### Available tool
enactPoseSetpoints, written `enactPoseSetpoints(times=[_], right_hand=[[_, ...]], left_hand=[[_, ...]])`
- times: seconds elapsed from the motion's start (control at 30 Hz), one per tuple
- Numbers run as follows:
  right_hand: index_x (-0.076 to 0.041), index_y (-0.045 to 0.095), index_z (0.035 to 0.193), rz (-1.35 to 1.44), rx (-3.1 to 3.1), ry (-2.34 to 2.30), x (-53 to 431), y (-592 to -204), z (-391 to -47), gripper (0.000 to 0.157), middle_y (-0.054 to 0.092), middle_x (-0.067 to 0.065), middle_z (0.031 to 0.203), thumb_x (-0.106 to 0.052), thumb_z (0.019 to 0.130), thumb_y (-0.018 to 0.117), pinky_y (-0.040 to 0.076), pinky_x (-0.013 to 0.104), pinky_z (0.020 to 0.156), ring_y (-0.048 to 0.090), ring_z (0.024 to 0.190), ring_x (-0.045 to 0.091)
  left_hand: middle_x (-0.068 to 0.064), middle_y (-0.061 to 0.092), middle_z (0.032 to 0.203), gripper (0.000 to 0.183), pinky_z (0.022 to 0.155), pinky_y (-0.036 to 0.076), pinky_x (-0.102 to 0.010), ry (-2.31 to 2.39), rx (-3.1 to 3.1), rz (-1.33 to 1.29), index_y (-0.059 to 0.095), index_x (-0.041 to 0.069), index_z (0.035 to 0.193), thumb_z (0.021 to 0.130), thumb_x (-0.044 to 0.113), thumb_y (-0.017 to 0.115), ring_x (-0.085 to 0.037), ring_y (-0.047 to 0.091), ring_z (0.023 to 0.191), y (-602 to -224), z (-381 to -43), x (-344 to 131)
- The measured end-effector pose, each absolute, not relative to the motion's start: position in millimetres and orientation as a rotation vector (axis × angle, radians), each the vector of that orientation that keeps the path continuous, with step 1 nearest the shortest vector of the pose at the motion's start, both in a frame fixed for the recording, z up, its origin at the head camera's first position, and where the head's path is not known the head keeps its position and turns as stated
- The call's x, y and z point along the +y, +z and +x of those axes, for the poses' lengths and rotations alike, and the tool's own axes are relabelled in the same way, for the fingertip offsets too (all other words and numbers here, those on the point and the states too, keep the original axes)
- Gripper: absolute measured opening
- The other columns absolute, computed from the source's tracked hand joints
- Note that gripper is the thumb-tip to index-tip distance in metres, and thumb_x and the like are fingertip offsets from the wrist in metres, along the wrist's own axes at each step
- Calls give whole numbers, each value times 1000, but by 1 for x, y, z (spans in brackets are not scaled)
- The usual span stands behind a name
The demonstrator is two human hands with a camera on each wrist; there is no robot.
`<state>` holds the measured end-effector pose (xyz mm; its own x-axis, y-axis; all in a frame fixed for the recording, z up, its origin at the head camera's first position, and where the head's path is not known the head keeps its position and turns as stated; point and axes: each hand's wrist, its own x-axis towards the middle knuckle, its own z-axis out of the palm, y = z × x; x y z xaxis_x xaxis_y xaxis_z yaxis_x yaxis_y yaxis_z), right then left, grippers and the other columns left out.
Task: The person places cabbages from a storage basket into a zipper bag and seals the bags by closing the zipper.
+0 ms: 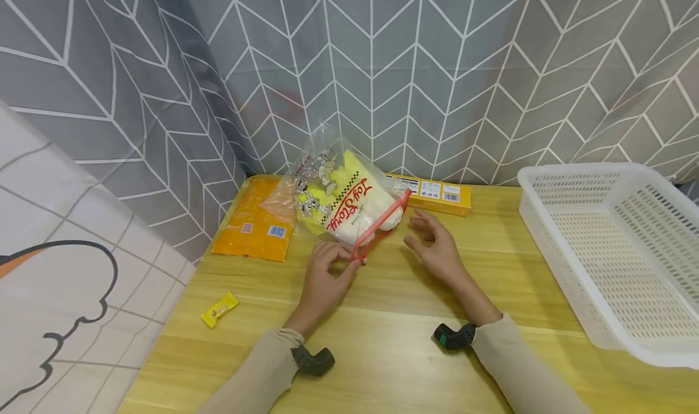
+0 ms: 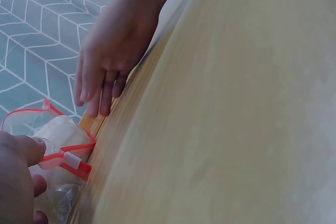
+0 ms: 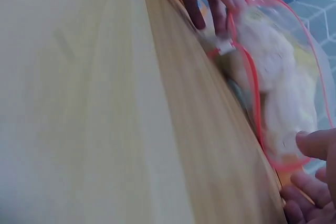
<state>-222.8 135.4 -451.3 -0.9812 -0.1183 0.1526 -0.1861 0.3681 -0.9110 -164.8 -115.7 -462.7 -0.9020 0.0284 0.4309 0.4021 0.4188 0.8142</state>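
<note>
A clear zip bag (image 1: pixel 349 201) printed with "Toy Story" lies on the table with its red-edged mouth toward me. Inside it are soft-looking white and yellow contents (image 3: pixel 262 51); their kind is unclear. My left hand (image 1: pixel 324 280) pinches the near corner of the bag's red zip edge between thumb and fingers. Close to that corner sits a whitish slider (image 2: pixel 72 160). My right hand (image 1: pixel 439 253) is beside the bag's other end, fingers loosely bent and holding nothing. The mouth gapes in the right wrist view, where the right thumb (image 3: pixel 315 144) appears in front of it.
An orange packet (image 1: pixel 253 220) lies left of the bag, and a yellow-orange box (image 1: pixel 442 196) stands behind it along the curtain. A small yellow wrapped piece (image 1: pixel 220 309) is at the left front. A white plastic basket (image 1: pixel 573 274) occupies the right side.
</note>
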Motion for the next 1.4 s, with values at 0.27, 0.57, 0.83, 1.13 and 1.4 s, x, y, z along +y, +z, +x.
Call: enactPoseSetpoints(times=[0.27,0.57,0.83,1.13,1.4], right_hand=[[0,52,143,232,-2382,1819,158,-453,-216,47,68,27,122,-8,99,65,47,11,81,63,93,-4],[4,62,128,172,-2244,1841,155,-459,-207,32,70,30,106,-8,99,65,48,13,72,63,82,2],[8,65,121,137,-2192,1857,154,-461,-198,25,67,31,97,0,97,64,49,13,68,63,76,8],[15,64,114,114,-2172,1844,149,-433,-177,21,62,38,93,6,96,61,48,13,66,63,72,17],[15,64,114,116,-2170,1842,150,-433,-175,20,64,35,90,6,95,62,48,14,65,64,72,18]], left_hand=[[6,71,100,11,99,42,-36,-1421,-2314,-430,71,17,87,86,14,81,-14,55,107,-461,-167,-109],[5,72,95,11,89,44,-33,-1360,-2313,-430,73,17,86,82,17,84,-13,54,100,-462,-164,-80],[7,73,93,9,90,45,-31,-1302,-2309,-426,73,18,86,85,19,83,-12,54,98,-462,-158,-55],[9,75,92,10,88,46,-28,-1252,-2271,-485,76,18,87,83,21,85,-11,57,97,-463,-150,-28],[8,76,93,11,87,46,-28,-1220,-2340,-464,76,17,93,85,21,83,-11,57,96,-459,-146,-20]])
